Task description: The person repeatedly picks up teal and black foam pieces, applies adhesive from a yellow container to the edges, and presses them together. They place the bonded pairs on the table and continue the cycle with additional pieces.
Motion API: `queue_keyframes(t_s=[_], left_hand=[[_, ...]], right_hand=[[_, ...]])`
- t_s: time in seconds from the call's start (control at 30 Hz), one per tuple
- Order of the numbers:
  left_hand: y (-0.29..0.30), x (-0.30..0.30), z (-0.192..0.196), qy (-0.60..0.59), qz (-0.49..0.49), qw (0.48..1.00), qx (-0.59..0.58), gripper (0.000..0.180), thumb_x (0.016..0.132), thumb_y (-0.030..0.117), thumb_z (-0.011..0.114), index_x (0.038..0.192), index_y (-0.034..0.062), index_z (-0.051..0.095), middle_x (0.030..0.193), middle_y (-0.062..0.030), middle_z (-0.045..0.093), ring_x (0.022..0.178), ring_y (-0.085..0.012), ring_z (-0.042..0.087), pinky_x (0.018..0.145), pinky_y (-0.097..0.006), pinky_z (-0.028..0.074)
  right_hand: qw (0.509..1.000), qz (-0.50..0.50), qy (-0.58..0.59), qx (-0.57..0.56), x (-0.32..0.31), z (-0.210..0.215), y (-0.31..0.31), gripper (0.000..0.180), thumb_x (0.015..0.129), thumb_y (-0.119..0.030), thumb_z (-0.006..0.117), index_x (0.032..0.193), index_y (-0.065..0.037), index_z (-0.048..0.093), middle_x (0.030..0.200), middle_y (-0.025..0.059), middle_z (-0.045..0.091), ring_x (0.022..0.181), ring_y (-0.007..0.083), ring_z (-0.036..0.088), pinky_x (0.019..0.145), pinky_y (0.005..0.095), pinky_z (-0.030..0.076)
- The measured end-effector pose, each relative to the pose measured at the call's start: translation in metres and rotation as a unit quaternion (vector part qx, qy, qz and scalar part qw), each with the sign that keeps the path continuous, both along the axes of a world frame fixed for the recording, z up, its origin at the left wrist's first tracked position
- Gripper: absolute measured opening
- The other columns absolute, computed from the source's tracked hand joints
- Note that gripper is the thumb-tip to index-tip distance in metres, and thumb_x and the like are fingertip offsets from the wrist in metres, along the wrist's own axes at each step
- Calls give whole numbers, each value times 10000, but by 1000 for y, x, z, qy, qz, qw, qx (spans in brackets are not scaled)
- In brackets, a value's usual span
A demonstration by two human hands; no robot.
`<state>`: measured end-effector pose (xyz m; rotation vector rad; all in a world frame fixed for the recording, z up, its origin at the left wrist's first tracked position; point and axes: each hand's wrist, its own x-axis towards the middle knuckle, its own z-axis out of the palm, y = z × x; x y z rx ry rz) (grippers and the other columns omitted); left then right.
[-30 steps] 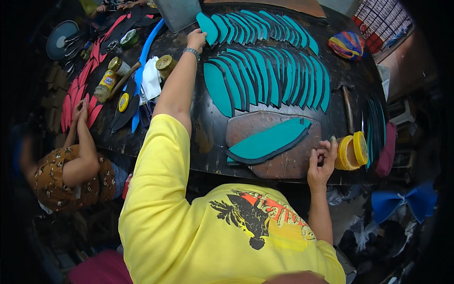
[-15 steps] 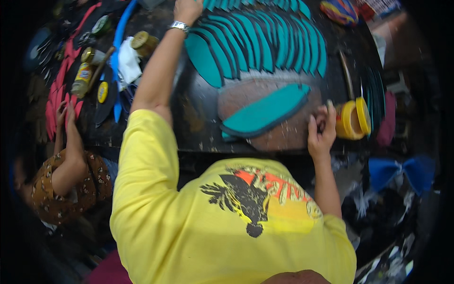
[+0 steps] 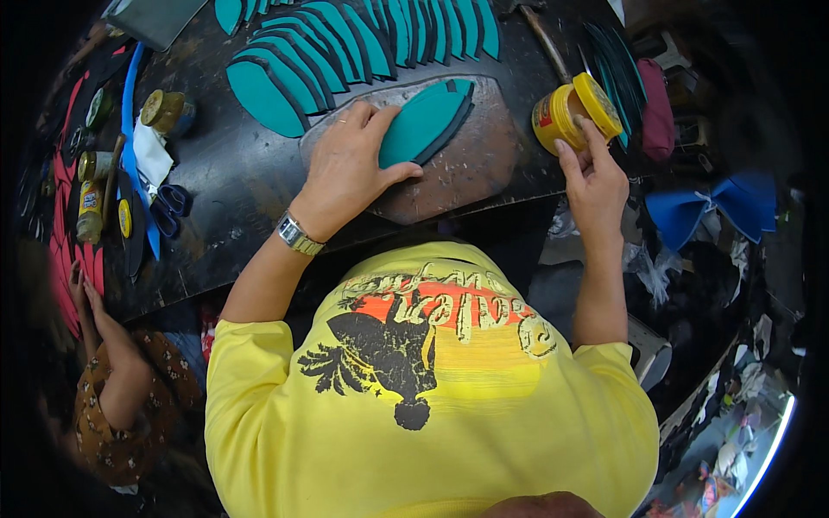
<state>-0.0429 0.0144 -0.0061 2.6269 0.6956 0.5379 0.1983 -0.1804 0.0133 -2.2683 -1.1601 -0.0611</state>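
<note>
A teal, black-edged sole-shaped piece [image 3: 423, 125] lies on a brown slab [image 3: 466, 174] at upper centre, the left hand [image 3: 347, 164] spread over its left end. Upper right, the right hand [image 3: 598, 180] has bent fingers at a yellow jar [image 3: 553, 123]; whether they pinch it, I cannot tell.

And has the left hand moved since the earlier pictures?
Yes, nearer and rightward: against the brown slab, the left hand has come from the far row of teal pieces to over the slab's teal piece.

Piece [image 3: 423, 125] on slab [image 3: 475, 168]; jar [image 3: 557, 123] right
</note>
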Motion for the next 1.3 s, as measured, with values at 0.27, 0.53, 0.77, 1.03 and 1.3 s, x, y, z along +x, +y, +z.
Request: queue_keyframes(t_s=[0.27,0.53,0.77,1.03,1.3], left_hand=[[1,-1,-3,-33,8,998,-62,491,757,267,837,1127,37,611,983,-108,684,858,-274,674,748,-351,532],[11,6,-5,-323,-23,633,-703,386,957,169,655,1289,42,503,1102,-61,683,971,-140,684,835,-317,585],[-23,25,-17,-258,-89,592,-758,305,955,98,633,1248,43,564,1103,-57,693,983,-138,689,864,-317,587],[-46,30,-6,-272,-111,572,-766,317,979,165,625,1247,37,513,1059,-76,688,879,-162,718,649,-293,628],[-49,27,-7,-245,-105,588,-764,368,1000,166,588,1324,57,453,1074,-52,673,818,-102,701,614,-231,608]], right_hand=[[981,-54,-95,-162,9,13,7,491,918,-480,628,1255,-124,633,741,168,674,721,341,672,694,422,507],[976,-84,-51,-195,-21,23,-16,532,935,-364,627,1412,-157,513,734,177,678,742,385,681,705,469,507],[992,65,35,-98,-35,45,-34,364,889,-9,580,1235,-77,667,973,133,610,753,227,608,690,308,488],[930,285,181,147,-55,8,1,588,805,158,524,1330,-89,622,1121,57,555,809,81,522,715,213,436],[871,326,330,165,-47,-33,12,710,816,156,512,1471,-115,476,1280,55,554,853,83,543,772,226,469]])
